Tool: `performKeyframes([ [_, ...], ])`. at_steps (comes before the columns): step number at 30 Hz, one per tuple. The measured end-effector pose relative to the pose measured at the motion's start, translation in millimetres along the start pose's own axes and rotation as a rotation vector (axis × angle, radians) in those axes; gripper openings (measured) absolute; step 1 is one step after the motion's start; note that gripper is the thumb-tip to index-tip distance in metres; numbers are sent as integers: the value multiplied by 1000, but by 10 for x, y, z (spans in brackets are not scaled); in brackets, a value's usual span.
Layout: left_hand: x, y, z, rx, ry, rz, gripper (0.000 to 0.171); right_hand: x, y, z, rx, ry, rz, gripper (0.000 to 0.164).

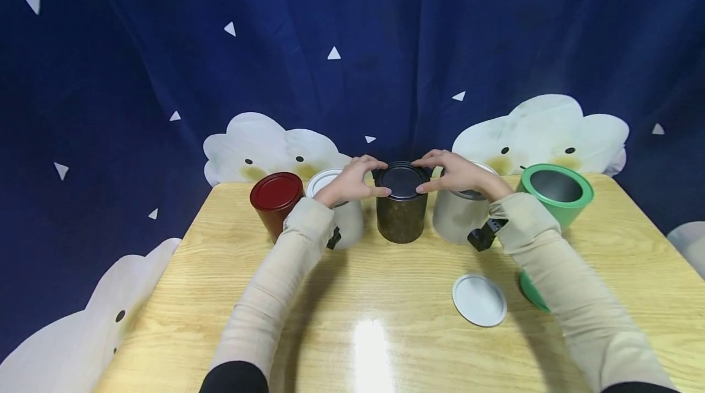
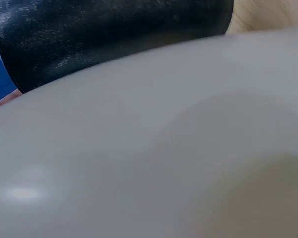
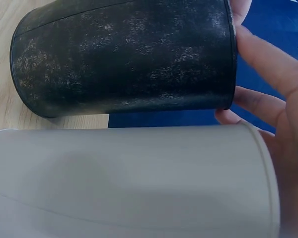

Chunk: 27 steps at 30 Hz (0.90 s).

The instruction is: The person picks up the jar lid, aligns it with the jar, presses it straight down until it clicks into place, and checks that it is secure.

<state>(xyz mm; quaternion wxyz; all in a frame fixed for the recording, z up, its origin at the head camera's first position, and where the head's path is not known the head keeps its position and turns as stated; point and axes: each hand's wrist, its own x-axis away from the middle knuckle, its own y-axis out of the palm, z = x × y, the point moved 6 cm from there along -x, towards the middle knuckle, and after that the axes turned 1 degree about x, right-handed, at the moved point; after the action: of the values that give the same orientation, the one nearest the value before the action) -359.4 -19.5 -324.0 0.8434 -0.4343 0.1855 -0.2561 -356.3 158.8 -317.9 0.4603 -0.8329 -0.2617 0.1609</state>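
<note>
The black can (image 1: 401,221) stands upright near the back of the worktop (image 1: 330,332), in the middle of the row, with its black lid (image 1: 403,182) on top; whether the lid sits fully down, I cannot tell. The step in hand looks like working that lid at its rim with both hands. To do it well, pressure should be even on both sides, so that the lid stays level and does not bind, and the force should run straight along the can's axis, since a sideways pull could tip it into its neighbours.

The left hand (image 1: 351,181) pinches the left side of the rim, thumb towards the front edge and fingers reaching to the back. The right hand (image 1: 456,174) mirrors it on the right, its thumb and fingers on the rim as the right wrist view also shows. Both arms stretch forward and converge, passing over the cans on either side: a lidded white can (image 1: 350,226) under the left, an open white can (image 1: 451,221) under the right. Low forearms risk nudging these, so raised wrists would help. Farther out stand a red can (image 1: 277,192) and an open green can (image 1: 567,214).
</note>
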Motion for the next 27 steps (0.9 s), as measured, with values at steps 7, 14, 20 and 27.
performKeyframes([
  [7,-12,5,-7,-18,-13,20,57,-21,-5,-15,-27,-3,18,59],
  [14,-34,-20,40,-100,-43,-24,57,-40,-13,-28,-28,16,7,58],
  [20,-46,-31,90,-147,-59,-47,57,-50,-28,-50,-13,29,3,58],
  [27,-34,-25,97,-168,-87,-63,57,-39,3,-63,-20,39,-2,58],
])
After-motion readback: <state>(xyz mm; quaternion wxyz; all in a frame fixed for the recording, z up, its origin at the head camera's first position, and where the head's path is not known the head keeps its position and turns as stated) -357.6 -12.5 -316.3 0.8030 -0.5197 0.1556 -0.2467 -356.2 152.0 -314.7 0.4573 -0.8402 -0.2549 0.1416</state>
